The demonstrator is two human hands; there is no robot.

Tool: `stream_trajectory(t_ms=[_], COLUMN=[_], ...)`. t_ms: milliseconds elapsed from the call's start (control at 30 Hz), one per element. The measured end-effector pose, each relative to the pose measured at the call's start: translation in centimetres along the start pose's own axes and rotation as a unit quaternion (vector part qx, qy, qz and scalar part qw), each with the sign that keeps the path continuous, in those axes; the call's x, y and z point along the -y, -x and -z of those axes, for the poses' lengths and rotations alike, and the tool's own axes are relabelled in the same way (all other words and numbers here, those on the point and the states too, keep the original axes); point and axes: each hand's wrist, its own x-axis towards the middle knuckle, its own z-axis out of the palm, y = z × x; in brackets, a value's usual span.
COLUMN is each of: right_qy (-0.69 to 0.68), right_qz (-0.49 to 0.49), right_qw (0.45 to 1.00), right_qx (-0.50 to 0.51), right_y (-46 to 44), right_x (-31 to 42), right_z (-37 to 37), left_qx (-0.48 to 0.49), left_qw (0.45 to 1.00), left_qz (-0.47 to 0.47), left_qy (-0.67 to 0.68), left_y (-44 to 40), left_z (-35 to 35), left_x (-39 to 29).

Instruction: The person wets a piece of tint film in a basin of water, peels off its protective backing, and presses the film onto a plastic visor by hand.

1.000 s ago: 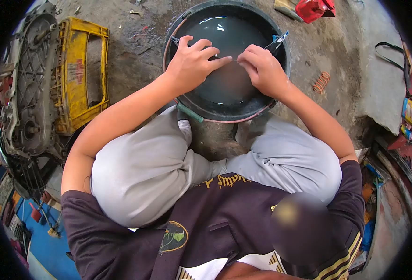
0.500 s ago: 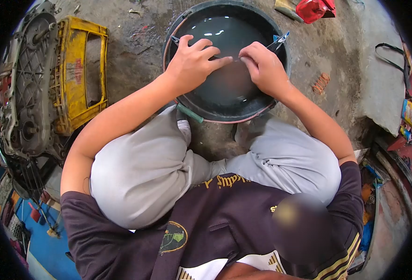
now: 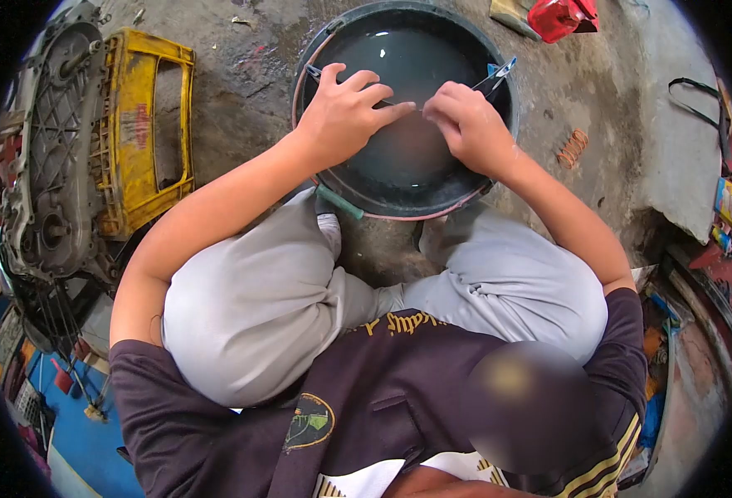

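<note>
A round dark bucket (image 3: 511,116) of cloudy water stands on the floor between my feet. Over the water's left half is my left hand (image 3: 343,112), its fingers spread and slightly bent, with the thumb stretched toward the right hand. My right hand (image 3: 467,124) is over the right half, fingertips bunched together close to that thumb. Whatever lies in the right fingertips, if anything, is hidden. A blue and silver piece (image 3: 499,75) sits at the bucket's right rim, beyond my right hand. The bucket's wire handle with its green grip (image 3: 339,202) rests along the near rim.
To the left lie a yellow plastic frame (image 3: 127,133) and a grey metal casing (image 3: 55,149). A copper-coloured coil spring (image 3: 573,149) is on the concrete right of the bucket. Behind it is a red pouch (image 3: 563,18). A black strap (image 3: 698,104) lies farther right.
My right hand's fingers have shifted and bent slightly over the water. My left hand keeps nearly the same pose. The view has moved a little.
</note>
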Motion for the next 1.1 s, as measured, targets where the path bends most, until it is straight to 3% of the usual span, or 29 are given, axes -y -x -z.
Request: stream_trajectory(t_ms=[67, 133, 167, 233, 333, 567, 767, 867, 967, 1033, 1100], right_qy=[0.025, -0.092, -0.092, -0.023, -0.012, -0.049, -0.013, -0.048, -0.015, 0.021, -0.02], right_qz=[0.037, -0.135, -0.137, -0.058, -0.028, -0.069, -0.009, -0.077, -0.057, 0.022, -0.001], right_qw=[0.999, 0.986, 0.986, 0.998, 1.0, 0.996, 0.999, 0.995, 0.998, 0.999, 1.0], right_qx=[0.018, -0.03, -0.027, -0.03, -0.002, -0.026, 0.027, -0.035, -0.021, 0.033, 0.005], right_y=[-0.1, -0.52, -0.35, -0.13, -0.03, -0.13, -0.1, -0.12, -0.1, 0.13, 0.1], right_x=[0.2, 0.97, 0.82, 0.49, 0.11, 0.46, 0.31, 0.71, 0.6, 0.05, 0.05], right_z=[0.21, 0.42, 0.21, -0.32, -0.14, -0.05, 0.31, 0.01, 0.09, 0.51, 0.26], left_qx=[0.007, -0.007, -0.02, -0.018, -0.005, 0.003, 0.009, -0.003, -0.004, 0.001, 0.004], left_qw=[1.0, 1.0, 1.0, 1.0, 1.0, 1.0, 1.0, 1.0, 1.0, 1.0, 1.0], left_qz=[-0.002, -0.006, -0.011, -0.011, -0.008, -0.003, -0.003, -0.001, -0.002, -0.002, -0.001], left_qy=[0.004, 0.001, 0.0, 0.001, -0.002, -0.012, -0.004, -0.007, -0.002, -0.001, 0.002], left_y=[0.04, -0.06, -0.03, 0.06, 0.09, -0.02, 0.07, 0.07, 0.09, 0.11, -0.02], left_z=[-0.05, -0.18, -0.35, -0.55, -0.11, -0.04, -0.12, -0.26, -0.12, -0.02, 0.03], left_x=[0.04, 0.23, 0.11, -0.03, 0.08, -0.03, 0.1, 0.01, -0.04, 0.05, 0.14])
